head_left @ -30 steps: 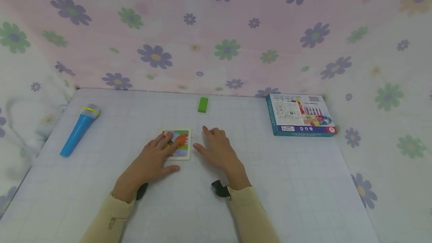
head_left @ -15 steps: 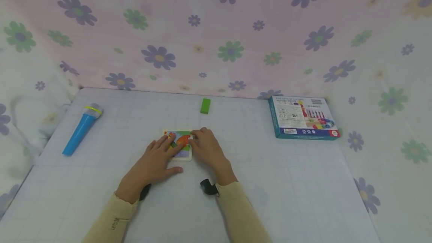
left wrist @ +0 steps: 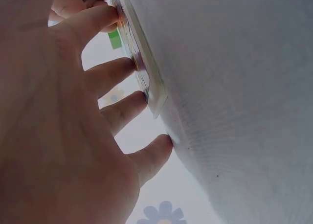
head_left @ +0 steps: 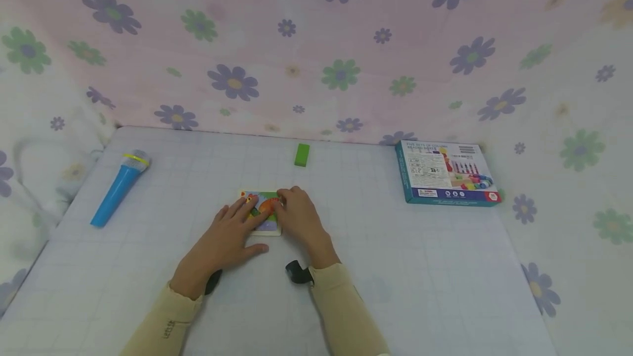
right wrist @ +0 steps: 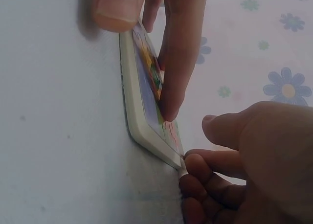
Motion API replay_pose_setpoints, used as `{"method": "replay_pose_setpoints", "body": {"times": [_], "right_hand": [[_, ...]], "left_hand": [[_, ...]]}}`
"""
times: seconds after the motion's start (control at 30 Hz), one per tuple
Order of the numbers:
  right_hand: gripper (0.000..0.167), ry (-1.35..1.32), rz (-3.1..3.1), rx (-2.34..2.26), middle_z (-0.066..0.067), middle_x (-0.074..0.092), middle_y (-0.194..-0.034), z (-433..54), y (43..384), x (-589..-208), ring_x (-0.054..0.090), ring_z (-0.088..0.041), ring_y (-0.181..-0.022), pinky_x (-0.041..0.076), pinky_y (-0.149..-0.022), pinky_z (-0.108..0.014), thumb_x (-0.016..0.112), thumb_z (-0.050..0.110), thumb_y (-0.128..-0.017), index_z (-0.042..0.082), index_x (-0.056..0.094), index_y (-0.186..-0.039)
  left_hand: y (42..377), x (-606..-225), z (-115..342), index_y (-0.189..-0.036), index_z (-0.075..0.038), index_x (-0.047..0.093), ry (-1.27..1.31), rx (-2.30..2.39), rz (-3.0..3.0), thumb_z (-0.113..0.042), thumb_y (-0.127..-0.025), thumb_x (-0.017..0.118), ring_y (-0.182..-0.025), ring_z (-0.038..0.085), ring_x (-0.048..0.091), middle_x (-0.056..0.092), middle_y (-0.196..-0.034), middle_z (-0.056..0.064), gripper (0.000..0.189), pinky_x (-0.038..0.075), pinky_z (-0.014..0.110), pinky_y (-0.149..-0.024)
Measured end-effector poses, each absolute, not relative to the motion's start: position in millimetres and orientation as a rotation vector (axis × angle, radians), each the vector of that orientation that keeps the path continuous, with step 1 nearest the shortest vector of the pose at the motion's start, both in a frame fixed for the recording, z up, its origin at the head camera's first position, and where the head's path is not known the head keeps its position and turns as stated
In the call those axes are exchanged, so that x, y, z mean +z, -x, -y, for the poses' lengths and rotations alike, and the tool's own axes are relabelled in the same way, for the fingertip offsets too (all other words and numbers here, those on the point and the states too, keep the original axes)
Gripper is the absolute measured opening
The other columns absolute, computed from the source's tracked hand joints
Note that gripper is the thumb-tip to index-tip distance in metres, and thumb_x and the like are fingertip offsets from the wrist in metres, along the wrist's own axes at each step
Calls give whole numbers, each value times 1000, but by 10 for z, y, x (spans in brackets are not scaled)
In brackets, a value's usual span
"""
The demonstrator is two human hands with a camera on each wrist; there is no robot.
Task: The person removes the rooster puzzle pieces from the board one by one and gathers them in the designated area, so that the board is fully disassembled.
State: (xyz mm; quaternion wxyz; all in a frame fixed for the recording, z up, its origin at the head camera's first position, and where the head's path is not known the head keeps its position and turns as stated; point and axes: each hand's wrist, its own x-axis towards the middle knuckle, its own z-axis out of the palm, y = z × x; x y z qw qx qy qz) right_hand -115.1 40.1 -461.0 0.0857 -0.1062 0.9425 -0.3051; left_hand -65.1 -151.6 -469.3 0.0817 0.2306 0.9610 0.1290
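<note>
Pinning picture board [head_left: 268, 226], in front of green block [head_left: 302, 155] and slightly left, under left hand [head_left: 225, 243], spread wide, gripping nothing; pinching corner nearest green block with right hand [head_left: 303, 218], curled. Probably mid 2-handed edge work; next likely calling for steady pressure.

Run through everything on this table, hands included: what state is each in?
Picture board: flat, face up, partly covered.
Left hand: fingers spread, resting on the board.
Right hand: fingers curled at the board's far right corner; grip unclear.
Green block: apart from both hands.
Microphone: lying on its side.
Box: printed side up, looks closed.
</note>
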Motion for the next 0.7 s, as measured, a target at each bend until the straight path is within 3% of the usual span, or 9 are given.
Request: {"method": "replay_pose_setpoints", "body": {"times": [0.23, 0.7], "right_hand": [[41, 271, -2745, -921, -11, 67, -114, -384, 1156, -4585, 62, -22, -101, 55, -91, -38, 57, 28, -103, 5, 65, -136], [34, 198, -2623, -1102, -13, 64, -117, -427, 1221, -4595, 58, -21, -101, 51, -95, -39, 51, 15, -105, 2, 62, -134]], "left_hand": [[642, -4682, 1508, -154, -17, 47, -679, 375, -2871, -58, -88, 72, -154, 43, 28, 31, -166, 18, 81, 29, 70, -117], [633, -4656, 1460, -154, -20, 48, -655, 377, -2874, -57, -89, 71, -153, 45, 28, 34, -165, 19, 78, 31, 69, -116]]}}
